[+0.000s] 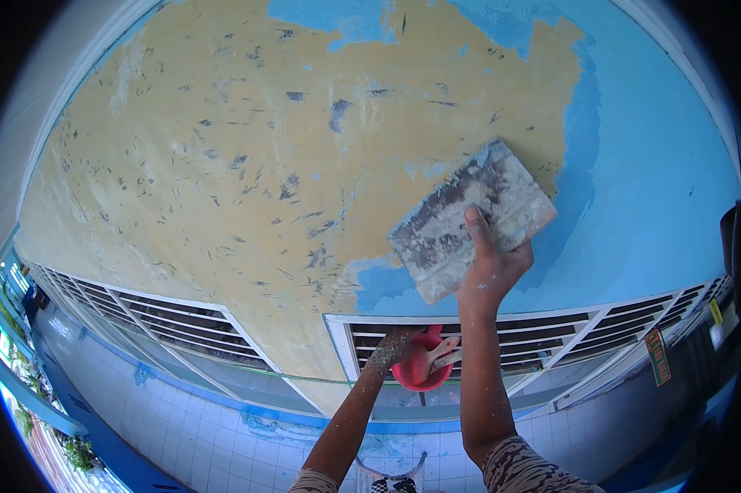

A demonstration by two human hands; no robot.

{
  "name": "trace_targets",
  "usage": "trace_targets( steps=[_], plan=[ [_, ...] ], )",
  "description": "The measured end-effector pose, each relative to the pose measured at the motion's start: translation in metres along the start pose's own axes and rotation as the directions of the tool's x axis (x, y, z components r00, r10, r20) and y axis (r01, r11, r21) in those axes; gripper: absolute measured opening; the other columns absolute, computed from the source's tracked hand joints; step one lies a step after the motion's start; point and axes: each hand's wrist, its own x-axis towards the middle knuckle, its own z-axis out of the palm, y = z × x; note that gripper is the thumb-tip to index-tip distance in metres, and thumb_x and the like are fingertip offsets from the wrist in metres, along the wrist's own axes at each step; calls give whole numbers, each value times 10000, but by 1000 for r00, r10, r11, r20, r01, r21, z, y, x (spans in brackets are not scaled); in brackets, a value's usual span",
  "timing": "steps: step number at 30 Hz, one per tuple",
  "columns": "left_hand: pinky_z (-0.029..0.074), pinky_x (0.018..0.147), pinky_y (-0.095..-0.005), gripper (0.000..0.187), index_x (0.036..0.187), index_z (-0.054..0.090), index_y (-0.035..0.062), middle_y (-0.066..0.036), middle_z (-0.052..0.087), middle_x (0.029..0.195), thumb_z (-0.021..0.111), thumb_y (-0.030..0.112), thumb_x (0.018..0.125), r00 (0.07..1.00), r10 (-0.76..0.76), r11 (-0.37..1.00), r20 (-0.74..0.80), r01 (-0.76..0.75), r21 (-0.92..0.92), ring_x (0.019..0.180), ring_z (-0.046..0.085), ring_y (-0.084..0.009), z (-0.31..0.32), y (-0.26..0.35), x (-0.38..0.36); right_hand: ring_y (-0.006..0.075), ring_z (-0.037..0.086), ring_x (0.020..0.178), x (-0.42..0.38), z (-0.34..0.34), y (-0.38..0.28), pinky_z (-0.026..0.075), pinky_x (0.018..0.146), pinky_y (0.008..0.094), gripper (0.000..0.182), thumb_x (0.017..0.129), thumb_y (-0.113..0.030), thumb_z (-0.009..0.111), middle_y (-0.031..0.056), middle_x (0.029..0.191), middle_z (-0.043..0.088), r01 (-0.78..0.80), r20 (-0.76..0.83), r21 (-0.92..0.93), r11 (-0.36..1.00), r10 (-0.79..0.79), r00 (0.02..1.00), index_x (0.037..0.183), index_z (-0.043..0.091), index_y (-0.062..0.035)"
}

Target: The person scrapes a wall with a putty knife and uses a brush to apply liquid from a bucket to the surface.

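Observation:
My right hand [495, 275] grips a rectangular, putty-smeared plastering trowel [514, 193], with the thumb laid over its near face. The trowel is tilted in front of the wall [222, 123], by the border between bare yellowish surface and blue paint; whether it touches the wall cannot be told. Lower down, my left hand [397, 343], coated in pale dust, is closed at the left rim of a red bucket [403, 380]; its fingers are mostly hidden. Inside the bucket leans a tool with a wooden handle [443, 348], its lower end out of sight.
Barred window openings [543, 333] run along the bottom of the wall on both sides. A tiled floor [222, 435] lies far below, with blue smears. A small sign [657, 357] hangs at right, and plants [78, 452] show at lower left.

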Motion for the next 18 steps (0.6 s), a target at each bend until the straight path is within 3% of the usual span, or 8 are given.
trace_targets(
  steps=[2,3,6,7,12,14,18],
  plan=[
    [411,1055,-479,569,1257,620,71,-228,563,1315,681,15,694,992,75,992,-106,-64,105,1269,494,-394,4,-7,-1,172,618,960,-11,-6,-2,503,847,316,436,802,-20,779,147,1120,644,-36,-11,-5,999,36,999,1162,568,107],
    [410,1056,-475,544,1250,623,61,-229,561,1317,684,35,709,997,12,991,-80,-1,132,1272,493,-392,-2,3,0,172,620,962,-11,-2,-5,505,848,317,435,804,-20,777,147,1118,644,-32,-17,-20,999,32,999,1163,568,107],
    [415,1052,-475,529,1246,629,66,-232,560,1318,672,39,719,989,71,994,-126,-59,97,1272,495,-390,6,-8,-1,171,623,966,-9,-4,-4,510,849,314,424,808,-23,773,146,1109,646,6,-34,-119,993,-11,999,1160,573,104],
    [427,1040,-475,530,1245,631,69,-237,558,1317,664,31,718,996,55,993,-73,-47,105,1265,502,-391,4,-9,1,171,623,965,-4,-10,0,509,847,312,419,807,-25,776,144,1107,647,-6,-12,-79,997,5,1000,1154,577,102],
    [439,1027,-472,558,1244,631,68,-237,566,1302,659,-1,691,995,37,997,-94,-29,77,1242,522,-390,3,-8,3,166,618,960,3,-6,-6,504,846,310,416,801,-33,786,136,1108,649,-43,27,-34,998,44,999,1139,583,97],
    [448,1009,-454,561,1260,618,91,-214,598,1265,684,57,704,966,196,967,-171,-161,197,1184,557,-391,3,-7,2,171,627,955,12,13,-8,508,847,322,414,803,-36,783,133,1101,655,20,34,-59,998,-18,999,1145,587,93],
    [439,1019,-465,558,1259,620,98,-216,591,1275,688,63,706,993,73,992,-94,-62,110,1200,545,-397,-6,2,-1,166,621,960,-7,2,-9,491,867,321,438,791,-48,796,134,1096,659,-2,10,31,1000,2,1000,1146,584,97]
  ],
)
